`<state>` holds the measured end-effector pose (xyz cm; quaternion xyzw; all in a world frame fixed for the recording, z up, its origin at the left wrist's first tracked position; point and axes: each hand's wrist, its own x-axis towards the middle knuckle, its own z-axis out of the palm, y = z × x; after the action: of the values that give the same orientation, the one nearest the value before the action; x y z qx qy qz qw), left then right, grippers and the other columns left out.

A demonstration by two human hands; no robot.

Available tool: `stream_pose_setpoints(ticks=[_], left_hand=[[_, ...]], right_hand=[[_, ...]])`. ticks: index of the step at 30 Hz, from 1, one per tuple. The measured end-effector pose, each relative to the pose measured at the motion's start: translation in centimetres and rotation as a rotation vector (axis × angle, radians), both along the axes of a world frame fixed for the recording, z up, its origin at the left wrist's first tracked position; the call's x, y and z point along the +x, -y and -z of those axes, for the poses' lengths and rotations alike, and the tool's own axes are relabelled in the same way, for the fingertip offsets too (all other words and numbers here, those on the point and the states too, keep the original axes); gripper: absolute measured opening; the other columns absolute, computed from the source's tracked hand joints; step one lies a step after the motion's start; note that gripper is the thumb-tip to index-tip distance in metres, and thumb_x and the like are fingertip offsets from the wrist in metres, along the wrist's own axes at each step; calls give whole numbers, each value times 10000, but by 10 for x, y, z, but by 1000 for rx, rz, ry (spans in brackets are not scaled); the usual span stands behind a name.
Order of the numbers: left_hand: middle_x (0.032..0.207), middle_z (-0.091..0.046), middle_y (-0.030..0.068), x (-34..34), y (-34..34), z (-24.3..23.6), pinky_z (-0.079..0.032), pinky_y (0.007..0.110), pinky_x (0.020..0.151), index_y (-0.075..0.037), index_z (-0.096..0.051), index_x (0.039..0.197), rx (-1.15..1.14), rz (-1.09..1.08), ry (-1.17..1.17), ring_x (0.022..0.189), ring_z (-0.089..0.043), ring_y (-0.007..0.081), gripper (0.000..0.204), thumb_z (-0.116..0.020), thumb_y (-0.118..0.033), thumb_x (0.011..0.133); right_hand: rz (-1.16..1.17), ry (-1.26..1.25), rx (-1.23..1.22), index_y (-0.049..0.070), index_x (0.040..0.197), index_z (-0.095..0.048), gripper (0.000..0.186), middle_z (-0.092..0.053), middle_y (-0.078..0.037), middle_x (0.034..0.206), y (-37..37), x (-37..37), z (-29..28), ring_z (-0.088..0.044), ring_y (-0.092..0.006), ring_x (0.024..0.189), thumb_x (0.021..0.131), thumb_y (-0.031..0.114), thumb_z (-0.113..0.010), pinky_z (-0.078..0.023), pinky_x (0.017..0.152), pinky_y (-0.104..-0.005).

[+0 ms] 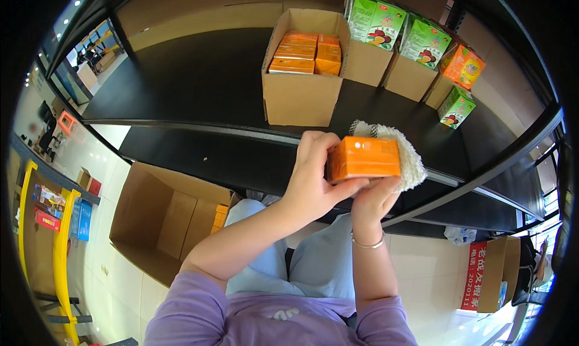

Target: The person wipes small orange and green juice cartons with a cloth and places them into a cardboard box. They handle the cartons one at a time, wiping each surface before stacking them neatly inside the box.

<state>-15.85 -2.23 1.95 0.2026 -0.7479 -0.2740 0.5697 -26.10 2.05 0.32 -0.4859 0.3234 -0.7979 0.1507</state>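
The left hand (pixel 310 177) grips the left end of a glossy orange rectangular carton (pixel 368 157), right of frame centre; the right hand (pixel 374 204) holds fluffy white cloth (pixel 411 168) against it. Probably light, stiff, slippery: grip opposite ends.

The carton (pixel 300 103) holding packs (pixel 297 52) stands on the shelf (pixel 187 80), left of 3 other cartons (pixel 409 79).

My left hand (pixel 309 176) could pass over the black shelf (pixel 187 83) toward ten o'clock; the open cardboard carton (pixel 298 103) blocks twelve.
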Motion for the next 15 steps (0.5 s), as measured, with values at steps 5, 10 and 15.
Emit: stream_pose_setpoints(ticks=[5, 10, 15], left_hand=[[988, -464, 185, 35, -8, 4, -424, 350, 747, -14, -449, 920, -269, 79, -89, 857, -500, 294, 538, -784, -212, 548], [1024, -488, 205, 68, -20, 26, -432, 350, 751, -17, -395, 1014, -135, 198, -105, 883, -525, 286, 634, -790, -269, 586], [1104, -470, 215, 92, -35, 43, -406, 366, 847, -8, -360, 1105, 25, 305, -203, 988, -512, 277, 744, -806, -311, 591]], right_hand=[[-31, -149, 132, -28, 1221, -363, 625, -489, -140, 1163, -29, 36, -2, -489, -231, 1070, 886, 497, -305, -377, 897, -326], [-196, -132, 175, -26, 1236, -350, 592, -435, -148, 1220, -44, 67, 1, -445, -249, 1119, 889, 453, -348, -353, 922, -334], [-303, -33, 273, -40, 1266, -292, 569, -381, -166, 1272, -58, 96, 4, -389, -262, 1175, 903, 396, -346, -322, 954, -343]])
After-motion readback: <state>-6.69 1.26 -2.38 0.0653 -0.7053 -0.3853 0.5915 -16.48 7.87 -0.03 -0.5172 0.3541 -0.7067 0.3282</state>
